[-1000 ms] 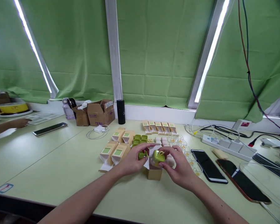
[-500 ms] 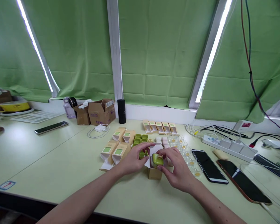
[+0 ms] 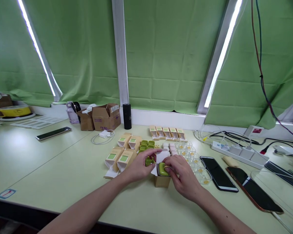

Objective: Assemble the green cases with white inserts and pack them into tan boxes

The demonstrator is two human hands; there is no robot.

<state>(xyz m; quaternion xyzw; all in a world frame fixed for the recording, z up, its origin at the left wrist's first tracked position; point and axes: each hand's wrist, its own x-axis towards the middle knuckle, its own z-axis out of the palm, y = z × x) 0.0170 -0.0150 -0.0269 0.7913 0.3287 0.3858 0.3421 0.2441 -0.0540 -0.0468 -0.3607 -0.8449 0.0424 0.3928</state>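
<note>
In front of me stands a small kraft cardboard box (image 3: pixel 162 182) with its white inner flaps raised. My right hand (image 3: pixel 182 177) pinches a glossy green rounded-square case (image 3: pixel 162 169) with a small tan loop, which sits low in the mouth of the box. Curled at the left flap, my left hand (image 3: pixel 143 164) grips the box. More green shows between its thumb and fingers; whether the hand touches that piece I cannot tell. Green square pieces (image 3: pixel 144 142) stand in rows just behind. Clear plastic cups with yellow centres (image 3: pixel 200 170) are beside my right hand.
Kraft boxes with green labels (image 3: pixel 124 158) stand on the left, and more open boxes (image 3: pixel 167 133) line the back. Pale pink pieces (image 3: pixel 172 149) sit mid-table. Phones (image 3: pixel 219 174) and a power strip (image 3: pixel 239 153) lie right. A black bottle (image 3: pixel 127 116) stands behind.
My right hand has lowered the green case into the opening of the box and turned it slightly. My left hand has stayed at the flap.
</note>
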